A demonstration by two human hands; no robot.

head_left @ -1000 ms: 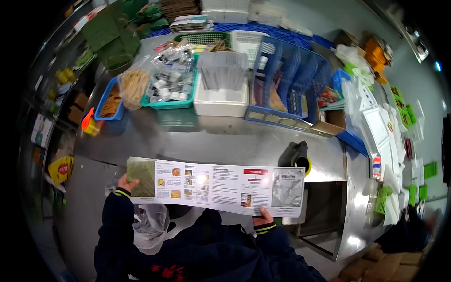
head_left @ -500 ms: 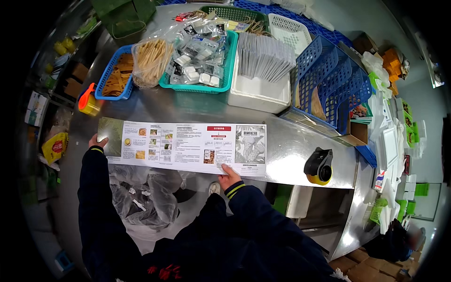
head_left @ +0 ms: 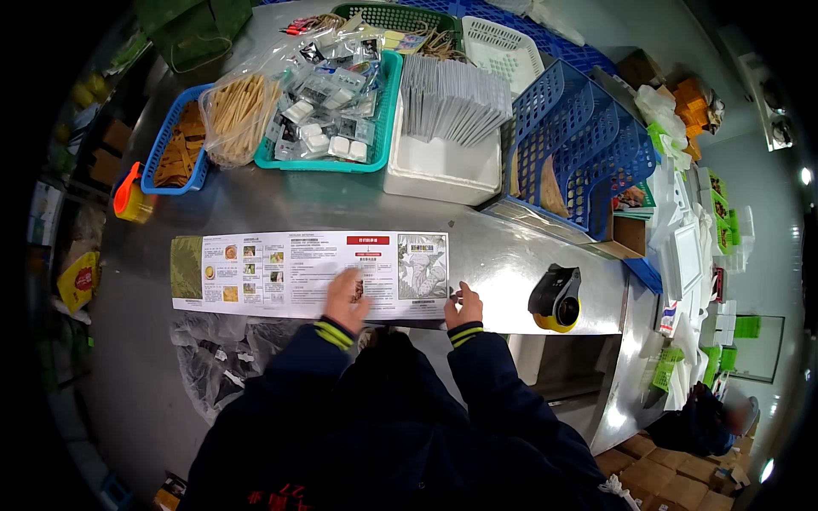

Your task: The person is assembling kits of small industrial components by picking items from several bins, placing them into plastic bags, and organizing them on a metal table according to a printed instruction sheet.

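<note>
A long printed leaflet [head_left: 317,285], spread out flat in several panels, lies along the near edge of the steel table. My left hand [head_left: 347,300] is over its right-centre part, fingers stretched forward and slightly blurred, covering some of the print. Just beside the leaflet's right edge is my right hand [head_left: 464,307], its fingers bent and apart, with nothing visible in them. Whether its fingertips touch the paper I cannot tell. A black tape dispenser [head_left: 555,296] stands farther right on the table.
Along the back stand a blue basket [head_left: 198,175] of flat wooden pieces, a bag of wooden sticks [head_left: 241,115], a teal basket [head_left: 394,111] of small packets, a white foam box [head_left: 443,175] of upright cards and a blue divided rack [head_left: 588,162]. An orange-handled tape dispenser [head_left: 129,200] sits left.
My left hand has let go of the leaflet's left end and moved right over its print. My right hand has shifted right to the leaflet's right edge. The leaflet now lies on the table.
</note>
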